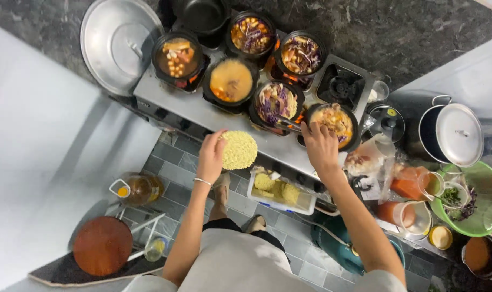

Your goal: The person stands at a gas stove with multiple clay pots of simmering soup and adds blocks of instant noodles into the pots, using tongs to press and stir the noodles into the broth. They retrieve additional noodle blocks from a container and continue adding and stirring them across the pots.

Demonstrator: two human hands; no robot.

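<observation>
The left hand [211,154] pinches a round dry noodle cake [238,150] by its left rim, held over the front edge of the stove [165,100]. The right hand [320,145] closes around metal tongs [285,124] whose tips rest in the purple-cabbage pot [277,103]. A good move keeps the cake level, lowers it close to the broth to avoid splashing, and steadies it with the tongs.

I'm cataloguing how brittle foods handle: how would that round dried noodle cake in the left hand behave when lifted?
The noodle cake probably feels light, since the left hand holds it by one edge with fingertips alone. It looks stiff: it keeps its disc shape unsupported. Its wavy dry strands suggest it is brittle and could crumble if squeezed.
</observation>
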